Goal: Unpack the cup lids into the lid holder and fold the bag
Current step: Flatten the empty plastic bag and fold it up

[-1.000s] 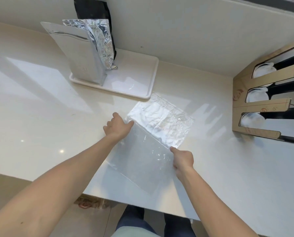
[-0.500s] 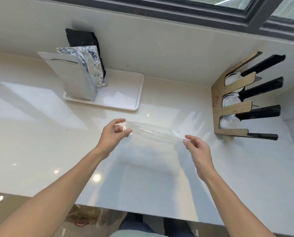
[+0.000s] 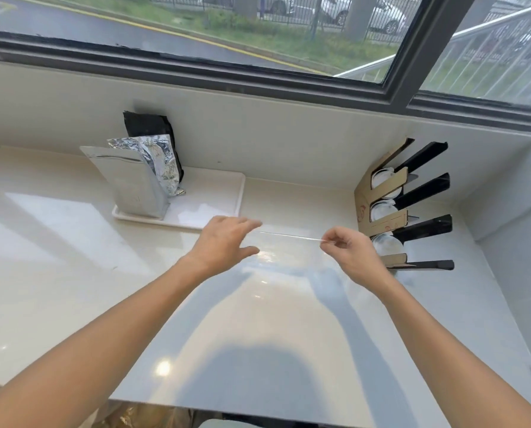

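At the frame's centre my right hand (image 3: 347, 251) pinches the clear bag (image 3: 289, 248) by its top edge, above the counter (image 3: 73, 273). My left hand (image 3: 227, 242) is spread and released (just beside the bag's other corner). I should re-pinch, line corners up, then crease flat.

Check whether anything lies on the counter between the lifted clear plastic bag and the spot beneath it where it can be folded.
Nothing visible does. The clear plastic bag hangs from the right hand, the left hand open beside it; the glossy cream counter beneath is bare. The white rectangular tray sits farther back.
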